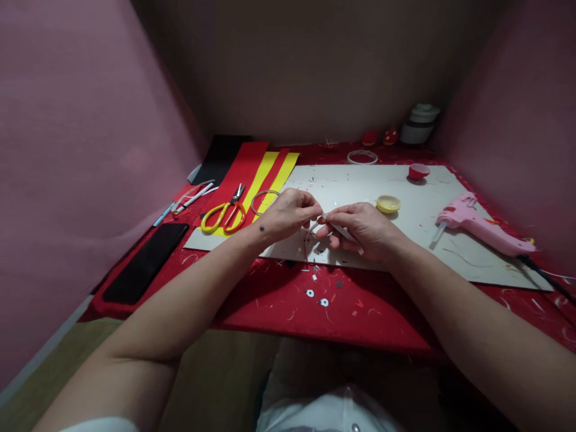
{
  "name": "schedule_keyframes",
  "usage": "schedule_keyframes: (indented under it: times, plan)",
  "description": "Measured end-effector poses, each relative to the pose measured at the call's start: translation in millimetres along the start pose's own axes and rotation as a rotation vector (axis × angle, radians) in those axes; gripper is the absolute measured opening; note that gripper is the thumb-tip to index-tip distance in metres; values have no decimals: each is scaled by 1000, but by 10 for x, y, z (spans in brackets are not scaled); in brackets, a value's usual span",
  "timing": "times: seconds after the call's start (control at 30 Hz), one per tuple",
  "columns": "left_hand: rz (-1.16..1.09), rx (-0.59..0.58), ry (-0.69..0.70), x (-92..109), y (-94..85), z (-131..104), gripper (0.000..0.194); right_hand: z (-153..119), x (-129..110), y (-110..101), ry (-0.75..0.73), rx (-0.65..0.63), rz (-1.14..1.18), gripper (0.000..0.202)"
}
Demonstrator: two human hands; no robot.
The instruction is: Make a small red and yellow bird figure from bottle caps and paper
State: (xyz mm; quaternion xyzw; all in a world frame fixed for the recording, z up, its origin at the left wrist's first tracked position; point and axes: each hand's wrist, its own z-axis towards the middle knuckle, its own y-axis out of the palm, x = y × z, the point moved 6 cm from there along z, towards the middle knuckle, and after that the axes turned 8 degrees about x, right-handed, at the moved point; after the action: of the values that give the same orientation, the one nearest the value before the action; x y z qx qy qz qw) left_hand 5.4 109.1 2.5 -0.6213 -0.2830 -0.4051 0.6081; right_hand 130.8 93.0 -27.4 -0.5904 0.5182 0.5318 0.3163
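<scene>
Over the front part of a white board (342, 186), my two hands meet, fingertips nearly touching. A narrow white strip (351, 235) runs under the fingers of my right hand (360, 228), which are closed on it. My left hand (294, 210) pinches at the strip's upper end; what lies between its fingertips is too small to make out. A thin pale curl (308, 237) hangs below the fingers. Scissors with yellow and red handles (225, 217) lie left of my left hand, beside a ring (257, 201). A yellow cup (388, 204) sits behind my right hand.
Coloured corrugated sheets (238, 171) and a black phone-like slab (146, 263) lie left. A pink glue gun (486, 225) with a cord and a red cup (419, 171) are right. Behind stand a jar (419, 125) and a tape ring (362, 157). Paper scraps dot the red cloth (270, 303).
</scene>
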Motion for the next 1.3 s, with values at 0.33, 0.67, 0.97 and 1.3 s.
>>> schedule_keyframes:
  times: [0.33,0.67,0.97,1.3]
  plan:
    - [-139,-141,-115,-78,32,-71,12,-12,30,32,24,-68,-35,17]
    - [-264,-126,-132,-105,-4,-68,16,-1,57,23,50,-150,26,21]
    - [-226,-47,23,99,-118,-139,9,28,117,3,102,-140,20,25]
    - [22,-80,163,228,-113,-207,10,18,89,-8,73,-81,-50,16]
